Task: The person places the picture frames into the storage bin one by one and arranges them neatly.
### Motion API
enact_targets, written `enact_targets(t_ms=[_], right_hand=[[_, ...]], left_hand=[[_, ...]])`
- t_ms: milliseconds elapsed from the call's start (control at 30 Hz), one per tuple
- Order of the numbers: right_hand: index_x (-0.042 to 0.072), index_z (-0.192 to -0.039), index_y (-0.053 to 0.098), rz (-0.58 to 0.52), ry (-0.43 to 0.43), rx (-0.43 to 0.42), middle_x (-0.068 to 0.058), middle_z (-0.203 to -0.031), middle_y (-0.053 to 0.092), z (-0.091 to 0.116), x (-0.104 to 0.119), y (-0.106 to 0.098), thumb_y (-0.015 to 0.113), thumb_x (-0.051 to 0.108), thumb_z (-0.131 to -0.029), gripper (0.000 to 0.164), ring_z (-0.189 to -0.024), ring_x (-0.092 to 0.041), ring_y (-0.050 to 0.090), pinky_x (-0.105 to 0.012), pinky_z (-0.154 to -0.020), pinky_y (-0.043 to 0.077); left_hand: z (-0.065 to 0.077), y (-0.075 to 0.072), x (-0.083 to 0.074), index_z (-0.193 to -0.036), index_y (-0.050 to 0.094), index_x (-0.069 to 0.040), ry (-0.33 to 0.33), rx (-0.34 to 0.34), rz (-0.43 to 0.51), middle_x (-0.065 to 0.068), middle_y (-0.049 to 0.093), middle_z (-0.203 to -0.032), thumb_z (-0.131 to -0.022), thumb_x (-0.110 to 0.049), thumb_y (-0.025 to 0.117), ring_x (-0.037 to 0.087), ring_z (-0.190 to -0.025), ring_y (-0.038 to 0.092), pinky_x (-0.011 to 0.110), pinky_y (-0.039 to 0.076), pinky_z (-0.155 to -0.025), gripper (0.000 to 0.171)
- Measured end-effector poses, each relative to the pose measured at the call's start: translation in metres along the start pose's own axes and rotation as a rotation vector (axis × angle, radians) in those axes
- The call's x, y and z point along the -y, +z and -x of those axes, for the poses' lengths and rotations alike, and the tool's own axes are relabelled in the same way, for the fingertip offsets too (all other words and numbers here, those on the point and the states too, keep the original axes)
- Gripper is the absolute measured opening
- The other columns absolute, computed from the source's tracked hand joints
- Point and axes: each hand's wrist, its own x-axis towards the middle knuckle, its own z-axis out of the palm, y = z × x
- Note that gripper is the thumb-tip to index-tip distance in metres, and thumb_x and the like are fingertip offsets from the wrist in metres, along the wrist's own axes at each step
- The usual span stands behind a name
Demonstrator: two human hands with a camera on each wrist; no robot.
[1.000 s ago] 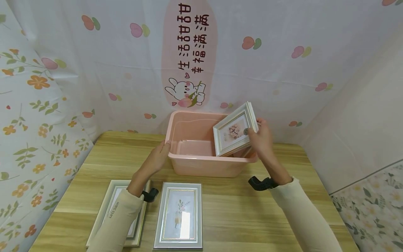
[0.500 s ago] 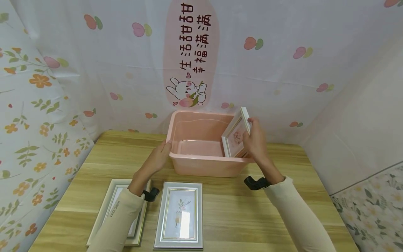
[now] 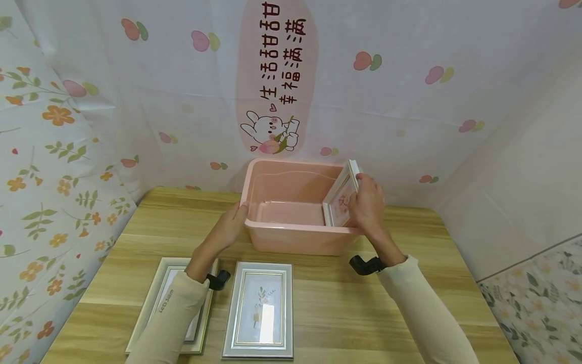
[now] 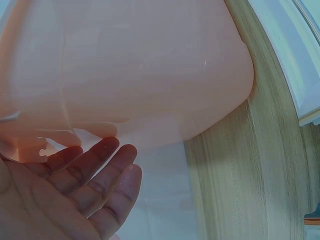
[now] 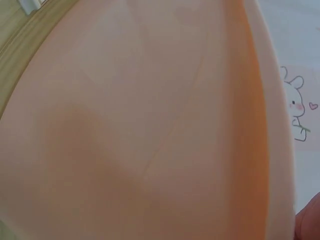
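A pink plastic bin (image 3: 295,240) stands at the back of the table. My left hand (image 3: 226,226) holds its left rim, thumb over the edge; in the left wrist view that hand's fingers (image 4: 107,185) lie under the bin's outer side. At the bin's right end, my right hand (image 3: 369,203) grips a white picture frame (image 3: 341,201) with a pink flower print. This frame is tilted, its lower part inside the bin and its upper corner above the rim. The bin's wall (image 5: 140,100) fills most of the right wrist view, hiding the held frame.
A silver-white picture frame (image 3: 258,349) lies flat in front of the bin. Left of it lies a cream frame (image 3: 145,308), partly covered by the left sleeve (image 3: 170,318). A printed curtain (image 3: 386,101) hangs directly behind the bin.
My right hand has lowered the picture frame and moved it left, turning it steeper against the bin's right end. The left hand has stayed on the rim.
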Motion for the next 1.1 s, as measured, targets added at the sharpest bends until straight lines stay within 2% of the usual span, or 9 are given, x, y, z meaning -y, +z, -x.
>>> enact_targets(t_ms=[200,400,633,833,1100], right_hand=[[-0.007,-0.134,0.048,0.098,-0.005,-0.008,-0.03,-0.132,0.053,0.003,0.0,0.004,0.042,-0.002,-0.091,0.044,-0.126,-0.05,0.043,-0.063,-0.106,0.032],[-0.004,-0.135,0.048,0.175,-0.018,-0.019,-0.029,-0.133,0.051,0.005,0.001,0.01,0.046,-0.002,-0.09,0.045,-0.127,-0.048,0.042,-0.064,-0.102,0.036],[-0.004,-0.136,0.047,0.285,-0.045,-0.004,-0.027,-0.137,0.047,0.007,0.0,0.014,0.049,0.004,-0.095,0.041,-0.128,-0.049,0.04,-0.065,-0.099,0.038],[-0.004,-0.135,0.048,0.289,-0.067,-0.01,-0.027,-0.137,0.047,0.009,-0.001,0.013,0.052,0.003,-0.094,0.042,-0.127,-0.048,0.041,-0.064,-0.096,0.039],[-0.006,-0.14,0.043,0.234,-0.078,0.1,-0.031,-0.144,0.041,0.012,0.0,0.001,0.056,0.002,-0.089,0.054,-0.134,-0.051,0.035,-0.066,-0.106,0.033]], left_hand=[[0.001,0.0,-0.001,-0.154,0.031,-0.002,-0.004,0.013,-0.004,0.023,0.039,-0.153,-0.107,-0.047,0.018,0.041,-0.144,0.031,0.057,0.025,-0.117,0.066],[0.003,0.0,-0.002,-0.152,0.033,-0.001,-0.012,0.006,-0.011,0.024,0.041,-0.15,-0.108,-0.045,0.019,0.041,-0.142,0.033,0.058,0.026,-0.116,0.064],[0.002,0.0,-0.002,-0.154,0.03,-0.001,0.0,0.008,-0.004,0.024,0.038,-0.153,-0.108,-0.044,0.019,0.041,-0.143,0.031,0.058,0.026,-0.117,0.064],[0.001,0.001,-0.002,-0.154,0.029,-0.001,0.011,0.008,-0.014,0.025,0.036,-0.154,-0.108,-0.045,0.018,0.042,-0.144,0.03,0.058,0.025,-0.117,0.065],[0.001,0.001,-0.002,-0.154,0.029,-0.002,-0.002,0.004,-0.017,0.024,0.038,-0.153,-0.108,-0.044,0.018,0.042,-0.143,0.032,0.059,0.026,-0.116,0.063]])
